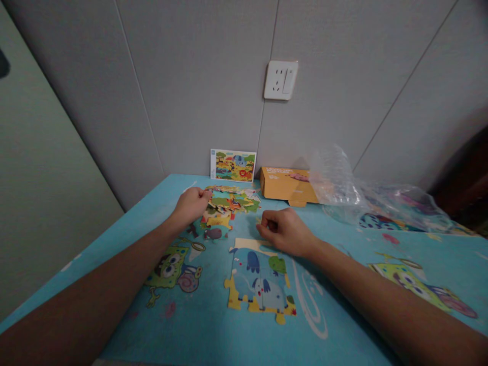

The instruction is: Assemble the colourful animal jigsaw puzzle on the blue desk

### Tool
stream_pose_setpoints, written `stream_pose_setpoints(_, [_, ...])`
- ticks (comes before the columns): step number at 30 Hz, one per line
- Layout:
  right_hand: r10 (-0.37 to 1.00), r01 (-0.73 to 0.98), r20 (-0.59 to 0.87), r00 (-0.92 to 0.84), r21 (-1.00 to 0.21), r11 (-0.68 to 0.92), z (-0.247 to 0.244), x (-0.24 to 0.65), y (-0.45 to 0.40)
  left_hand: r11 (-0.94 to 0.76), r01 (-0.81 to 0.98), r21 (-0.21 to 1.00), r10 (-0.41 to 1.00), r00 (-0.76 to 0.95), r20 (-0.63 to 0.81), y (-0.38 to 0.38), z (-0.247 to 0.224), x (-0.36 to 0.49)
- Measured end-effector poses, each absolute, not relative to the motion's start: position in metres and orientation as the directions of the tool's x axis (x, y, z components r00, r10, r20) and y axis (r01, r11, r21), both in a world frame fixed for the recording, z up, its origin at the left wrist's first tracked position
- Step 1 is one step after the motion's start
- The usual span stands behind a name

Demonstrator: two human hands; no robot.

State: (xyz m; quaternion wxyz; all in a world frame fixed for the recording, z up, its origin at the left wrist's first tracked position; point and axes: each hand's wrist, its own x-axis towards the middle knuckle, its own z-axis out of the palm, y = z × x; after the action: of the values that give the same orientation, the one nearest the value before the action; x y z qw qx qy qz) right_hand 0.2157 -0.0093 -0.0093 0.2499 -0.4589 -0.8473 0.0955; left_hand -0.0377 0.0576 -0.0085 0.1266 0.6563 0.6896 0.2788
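My left hand is at the left edge of a heap of colourful puzzle pieces, its fingers pinched together at a piece there. My right hand is curled with fingertips together, just above the top right of a joined puzzle section showing blue elephants. Whether it holds anything is too small to tell. A few pieces with a grey animal lie below the heap, near my left hand.
A picture card leans on the wall behind the heap. Right of it lie an orange box and crumpled clear plastic. A blue cartoon cloth covers the table. A socket is on the wall.
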Motion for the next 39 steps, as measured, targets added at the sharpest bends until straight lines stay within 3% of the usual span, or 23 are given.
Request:
stream_pose_setpoints(11, [0.834,0.731,0.317,-0.451,-0.406,0.549,-0.009,0.215,-0.010,-0.163,0.655,0.738,0.918,-0.173,0.356,0.062,-0.009,-0.041])
stream_pose_setpoints(19, [0.844,0.728,0.297,-0.446,-0.428,0.535,-0.007,0.214,-0.011,-0.241,0.332,0.912,0.953,-0.097,0.287,0.046,0.000,-0.024])
stream_pose_setpoints(23, [0.847,0.695,0.301,-0.438,-0.485,0.531,-0.006,0.212,-0.012,-0.248,0.227,0.942,0.966,0.131,0.223,0.032,0.005,-0.014])
stream_pose_setpoints(28, [0.820,0.660,0.332,-0.465,-0.488,0.572,-0.008,0.210,-0.014,-0.300,0.201,0.932,0.856,0.487,0.170,0.017,0.005,-0.005])
stream_pose_setpoints(31, [0.855,0.722,0.337,-0.394,-0.463,0.515,-0.011,0.212,-0.009,-0.422,0.384,0.822,0.867,0.437,0.240,0.024,0.002,-0.011])
stream_pose_setpoints(34, [0.909,0.831,0.332,-0.253,-0.406,0.380,-0.015,0.219,0.002,-0.383,0.756,0.532,0.917,0.238,0.322,0.038,0.000,-0.025])
stream_pose_setpoints(37, [0.946,0.908,0.269,-0.181,-0.325,0.266,-0.017,0.227,0.011,-0.247,0.937,0.246,0.956,0.194,0.219,0.047,0.000,-0.038])
stream_pose_setpoints(39, [0.966,0.936,0.228,-0.121,-0.298,0.188,-0.018,0.231,0.015,-0.256,0.948,0.190,0.966,0.244,0.085,0.048,0.001,-0.043])
